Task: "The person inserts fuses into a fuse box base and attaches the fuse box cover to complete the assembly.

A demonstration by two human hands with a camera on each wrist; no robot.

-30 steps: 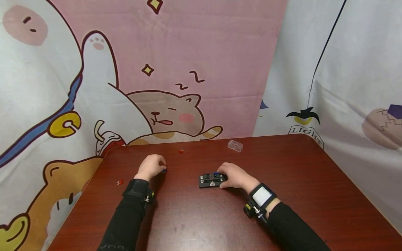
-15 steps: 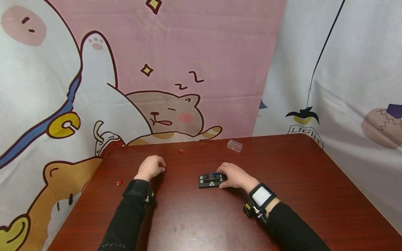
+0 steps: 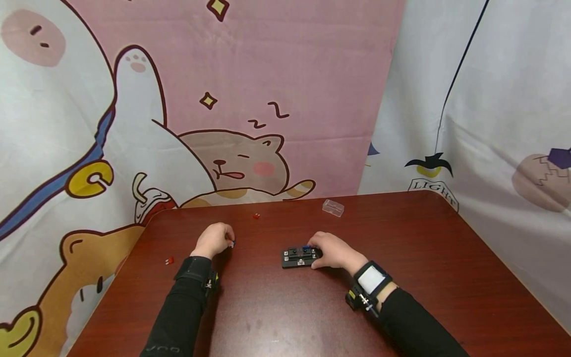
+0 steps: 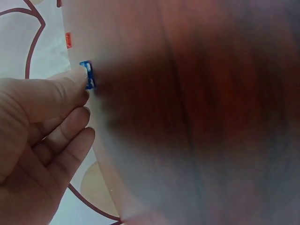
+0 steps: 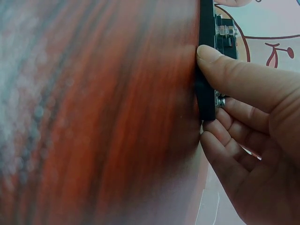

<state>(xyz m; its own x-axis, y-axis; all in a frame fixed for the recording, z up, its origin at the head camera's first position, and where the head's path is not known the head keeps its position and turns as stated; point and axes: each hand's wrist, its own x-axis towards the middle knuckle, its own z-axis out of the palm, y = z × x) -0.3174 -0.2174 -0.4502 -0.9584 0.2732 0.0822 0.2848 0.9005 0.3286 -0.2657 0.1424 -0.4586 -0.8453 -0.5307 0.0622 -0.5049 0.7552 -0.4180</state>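
My left hand [image 3: 214, 240] pinches a small blue blade fuse [image 4: 89, 75] between thumb and fingertips, over the left half of the table. In the head view only a bit of blue and a pale tip show past the fingers. My right hand [image 3: 335, 251] grips the right end of a black fuse block [image 3: 295, 258] with metal screw terminals, which sits on the table. A blue piece shows at the block's back edge, beside the right fingertips. In the right wrist view the thumb lies on the side of the block's base, with fingers curled behind.
A red blade fuse [image 3: 169, 260] lies left of my left hand, and another small red fuse [image 3: 256, 216] lies farther back. A clear plastic box [image 3: 333, 208] stands near the far edge of the brown table [image 3: 401, 238]. A printed cloth [image 3: 330, 99] hangs behind.
My left hand has dipped slightly and its fingers have turned the blue fuse, so a pale tip now shows. The right hand and the fuse block stay in place.
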